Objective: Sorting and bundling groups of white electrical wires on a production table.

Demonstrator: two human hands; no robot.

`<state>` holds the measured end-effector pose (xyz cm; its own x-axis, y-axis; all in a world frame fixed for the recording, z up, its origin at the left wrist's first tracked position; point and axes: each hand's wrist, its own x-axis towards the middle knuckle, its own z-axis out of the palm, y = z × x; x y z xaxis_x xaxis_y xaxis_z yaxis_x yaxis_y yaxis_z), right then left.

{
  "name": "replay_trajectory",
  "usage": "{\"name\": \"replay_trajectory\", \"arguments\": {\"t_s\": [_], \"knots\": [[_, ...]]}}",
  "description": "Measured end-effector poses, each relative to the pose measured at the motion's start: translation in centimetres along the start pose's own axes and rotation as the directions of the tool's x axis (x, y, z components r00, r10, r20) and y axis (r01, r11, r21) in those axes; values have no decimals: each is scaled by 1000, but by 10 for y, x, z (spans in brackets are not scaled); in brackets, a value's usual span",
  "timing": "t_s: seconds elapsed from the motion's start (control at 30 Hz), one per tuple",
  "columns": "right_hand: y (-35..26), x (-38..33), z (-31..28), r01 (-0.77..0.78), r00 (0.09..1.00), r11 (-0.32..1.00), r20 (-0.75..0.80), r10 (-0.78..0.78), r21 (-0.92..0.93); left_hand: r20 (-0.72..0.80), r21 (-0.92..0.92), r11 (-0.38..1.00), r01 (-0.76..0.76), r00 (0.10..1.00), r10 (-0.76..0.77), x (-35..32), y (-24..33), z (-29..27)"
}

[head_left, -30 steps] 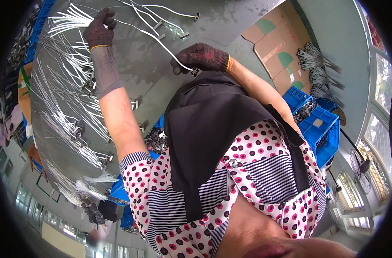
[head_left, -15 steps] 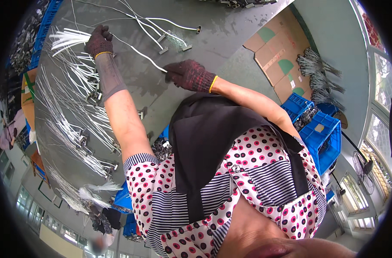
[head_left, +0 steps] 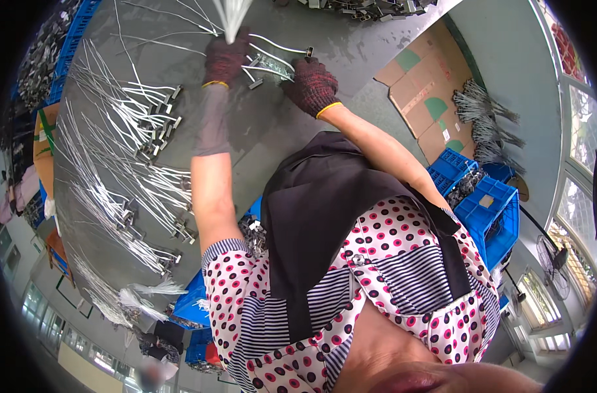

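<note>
White wire bundle (head_left: 232, 13): the gloved left hand (head_left: 225, 60) is closing tightly around it above the grey desk (head_left: 351, 49). Just right of the bundle, the gloved right hand (head_left: 311, 85) is resting curled on metal-tipped wires (head_left: 269, 64); its grip cannot be told. More wire rows (head_left: 125, 170) are lying left of the bundle.

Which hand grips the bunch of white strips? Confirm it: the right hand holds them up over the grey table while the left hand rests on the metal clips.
Swap the hands. In the head view the left hand grips the bunch of white strips over the grey table, and the right hand rests on the metal clips.
</note>
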<state>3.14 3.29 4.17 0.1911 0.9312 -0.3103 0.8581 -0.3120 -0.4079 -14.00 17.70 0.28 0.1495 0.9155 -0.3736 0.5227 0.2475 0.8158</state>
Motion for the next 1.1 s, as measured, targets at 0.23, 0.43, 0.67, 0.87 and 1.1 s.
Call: {"name": "replay_trajectory", "arguments": {"t_s": [0.23, 0.43, 0.67, 0.87, 1.1], "knots": [[13, 6, 9, -52, 999, 997, 19, 51, 52, -17, 311, 950, 21, 1000, -16, 8, -4, 22], [29, 2, 15, 69, 995, 979, -81, -54, 194, -17, 502, 865, 15, 1000, -8, 8, 16, 25], [36, 1, 22, 353, 935, 935, -63, -350, 35, -149, 383, 924, 26, 988, 34, 17, -9, 21], [39, -3, 7, 291, 957, 957, 8, -291, 7, -340, -473, 880, -49, 931, -131, -51, 58, 1], [42, 1, -6, 165, 979, 955, 75, -188, 248, -176, -565, 817, 113, 951, -254, -166, 57, -4]]}}
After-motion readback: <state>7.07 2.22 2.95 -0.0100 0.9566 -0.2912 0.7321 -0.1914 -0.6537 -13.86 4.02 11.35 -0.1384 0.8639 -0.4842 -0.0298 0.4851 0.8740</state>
